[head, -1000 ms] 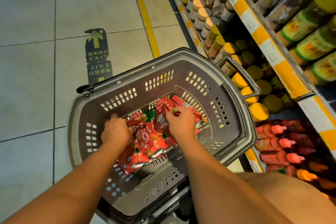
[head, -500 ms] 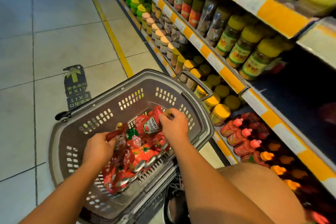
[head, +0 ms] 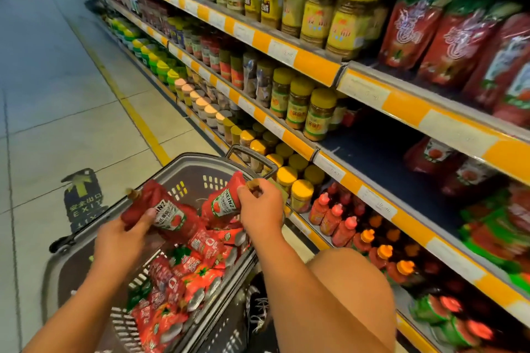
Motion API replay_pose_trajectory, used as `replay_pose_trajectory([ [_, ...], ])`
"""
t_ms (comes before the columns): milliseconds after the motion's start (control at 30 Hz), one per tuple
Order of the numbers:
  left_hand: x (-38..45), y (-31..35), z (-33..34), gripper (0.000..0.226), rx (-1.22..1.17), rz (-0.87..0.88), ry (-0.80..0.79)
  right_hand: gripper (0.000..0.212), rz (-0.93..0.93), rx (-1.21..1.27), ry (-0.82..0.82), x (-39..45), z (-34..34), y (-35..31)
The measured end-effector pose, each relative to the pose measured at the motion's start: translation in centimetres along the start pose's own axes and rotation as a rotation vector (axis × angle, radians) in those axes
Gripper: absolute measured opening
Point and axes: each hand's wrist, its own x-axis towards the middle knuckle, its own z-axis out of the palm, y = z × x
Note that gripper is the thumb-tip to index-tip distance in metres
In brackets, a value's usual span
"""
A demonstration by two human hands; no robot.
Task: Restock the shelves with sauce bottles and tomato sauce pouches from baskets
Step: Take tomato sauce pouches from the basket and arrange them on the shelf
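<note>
Far left, tiled floor [head: 57, 80] with a yellow line [head: 120, 94] running up the aisle and a dark exit sticker [head: 81, 198] stuck down just beyond the basket. Now the grey basket [head: 198, 169], sitting low in front of the person, a heap of red tomato sauce pouches [head: 183, 281] piled inside it. Left hand [head: 123, 238] is up over the basket, fingers and thumb wrapped round a red Heinz pouch [head: 166, 212], its spout cap pointing up and away to the left, the pouch lifted clear of the heap. Next to it, the right hand [head: 262, 206] pinches a second Heinz pouch [head: 223, 200] by its top end near the cap, the pouch body hanging tilted down to the left above the pile, close by the basket's far handle [head: 249, 152]. A bare knee [head: 352, 295] sits lower right of the basket. On to the shelves [head: 315, 66]: yellow price strips along every edge, yellow-lidded jars [head: 318, 112] at mid height, red squeeze bottles [head: 332, 215] with pink caps on the bottom tier just beside the right hand, orange-capped ones [head: 381, 252] after them. Far right, red pouches [head: 459, 46] stand in a row on the upper shelf, and a couple more pouches [head: 433, 157] sit on the dark shelf below, with bare shelf between them and the jars.
</note>
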Motion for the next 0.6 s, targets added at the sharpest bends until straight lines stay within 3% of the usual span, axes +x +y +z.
replay_pose_trajectory([
  [133, -1.3, 3.7, 0.9, 0.014, -0.204, 0.021, -0.012, 0.027, -0.072, 0.068, 0.062, 0.3, -4.1, -1.9],
  [233, -1.8, 5.8, 2.0, 0.016, -0.254, 0.051, -0.025, 0.026, -0.127, 0.068, 0.116, 0.7, -8.8, -2.6],
  [367, -3.3, 8.6, 5.3, 0.01, -0.401, 0.062, -0.145, 0.022, -0.142, 0.076, 0.225, 1.0, -16.0, -2.8],
  [467, -4.7, 10.3, 8.8, 0.017, -0.5, 0.049, -0.23, 0.02, -0.174, 0.045, 0.315, 0.5, -21.1, -2.7],
  [600, -6.4, 12.0, 14.1, 0.016, -0.518, 0.052, -0.316, 0.02, -0.174, 0.016, 0.43, 0.5, -26.7, -1.9],
])
